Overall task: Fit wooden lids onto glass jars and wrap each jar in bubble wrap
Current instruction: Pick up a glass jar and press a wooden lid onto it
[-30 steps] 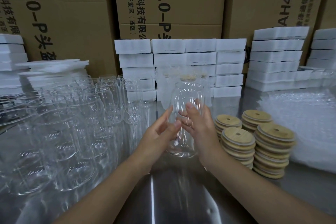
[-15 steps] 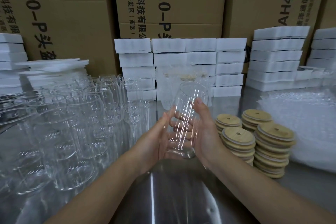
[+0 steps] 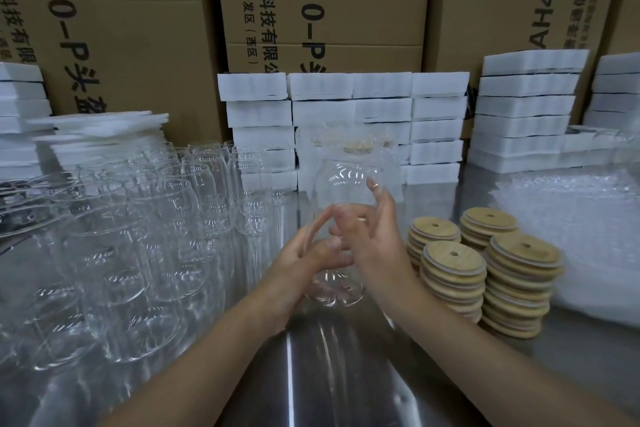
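Brown cardboard boxes (image 3: 145, 45) printed with black lettering fill the top of the frame from edge to edge. At the left edge are stacked white foam pads (image 3: 20, 104), and below them a crowd of empty, lidless clear jars (image 3: 138, 236) fills the left side of a shiny metal table (image 3: 346, 385). Two bare forearms reach up from the bottom edge to the centre of the frame. The left hand (image 3: 304, 263) grasps the lower body of a glass jar (image 3: 343, 180), thumb in front and fingers showing blurred through the glass. The jar is upright, mouth up, with no lid on it, and whether its base touches the table cannot be told. The right hand (image 3: 375, 239) is released, its fingers spread and mostly straight against the jar's right side, one fingertip up at the shoulder. Behind the jar stand more white foam blocks (image 3: 346, 87) in neat stacks. Right of the hands, near the wrist, are four stacks of round wooden lids (image 3: 453, 256), each with a small hole. At the right edge lies a heap of bubble wrap (image 3: 575, 218).
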A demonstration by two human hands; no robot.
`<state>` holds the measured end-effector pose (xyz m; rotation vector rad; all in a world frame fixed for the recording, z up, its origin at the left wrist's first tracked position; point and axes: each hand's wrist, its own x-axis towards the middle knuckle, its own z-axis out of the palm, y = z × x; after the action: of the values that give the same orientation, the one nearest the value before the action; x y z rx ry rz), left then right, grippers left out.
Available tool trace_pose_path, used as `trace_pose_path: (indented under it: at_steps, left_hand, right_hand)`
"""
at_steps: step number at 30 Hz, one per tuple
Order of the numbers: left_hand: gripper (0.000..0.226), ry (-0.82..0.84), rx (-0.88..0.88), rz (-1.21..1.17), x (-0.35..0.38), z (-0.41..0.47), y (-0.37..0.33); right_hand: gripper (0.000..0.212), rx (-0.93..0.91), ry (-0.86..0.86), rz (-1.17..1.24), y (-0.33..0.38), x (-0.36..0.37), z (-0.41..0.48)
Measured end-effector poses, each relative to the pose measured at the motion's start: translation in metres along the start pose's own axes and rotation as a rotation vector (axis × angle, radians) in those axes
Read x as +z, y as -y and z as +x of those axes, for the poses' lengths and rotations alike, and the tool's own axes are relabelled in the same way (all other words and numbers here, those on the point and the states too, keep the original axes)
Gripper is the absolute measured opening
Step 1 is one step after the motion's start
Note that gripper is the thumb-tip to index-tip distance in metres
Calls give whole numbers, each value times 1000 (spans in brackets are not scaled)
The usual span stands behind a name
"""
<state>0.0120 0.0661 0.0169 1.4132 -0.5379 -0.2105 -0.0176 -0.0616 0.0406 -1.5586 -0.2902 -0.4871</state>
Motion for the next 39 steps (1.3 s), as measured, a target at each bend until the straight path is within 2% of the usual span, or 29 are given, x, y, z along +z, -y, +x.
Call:
trace_pose_path:
  at_steps: [2,5,6,9,11,14,17,20,28,31,34,36,37,39]
  left_hand:
    - [100,-25,19,-6,-4,-1,2]
    - [87,-85,32,-54,-5,-1,4]
    - [84,-111,34,-65,-3,-1,5]
    - [81,-196,30,-28,0,-2,6]
    - [76,-231,33,34,-1,-2,5]
    - [72,-273,45,99,-4,-1,3]
    - [81,-309,60,124,-5,-1,3]
    - [86,-332,74,124,-4,-1,3]
    - [95,-338,66,114,-1,-5,-2]
    - [95,-328,61,128,-1,-4,0]
    - [88,-335,58,142,-2,-2,2]
    - [87,-335,63,150,-3,-2,4]
    - [87,-335,67,155,-4,-1,4]
    - [89,-333,74,174,-5,-1,5]
  right_hand:
    - [95,-42,78,-175,-1,-1,-2]
    - [87,-33,187,-363,11,-8,5]
    - [78,-45,182,-476,16,-14,10]
    - [47,-172,56,-1032,30,-35,30]
    - [38,-169,-8,-1224,35,-49,40]
    - [47,-18,36,-1437,33,-69,48]
    - [51,269,268,-1613,24,-82,53]
    - [54,380,359,-1592,18,-85,55]
    - [59,392,334,-1622,21,-86,56]
    - [50,360,311,-1583,22,-86,55]
    - [46,280,206,-1472,23,-86,53]
    - [45,142,102,-1408,23,-84,53]
    - [43,52,43,-1341,23,-83,54]
    - [40,-49,-109,-1056,28,-77,53]
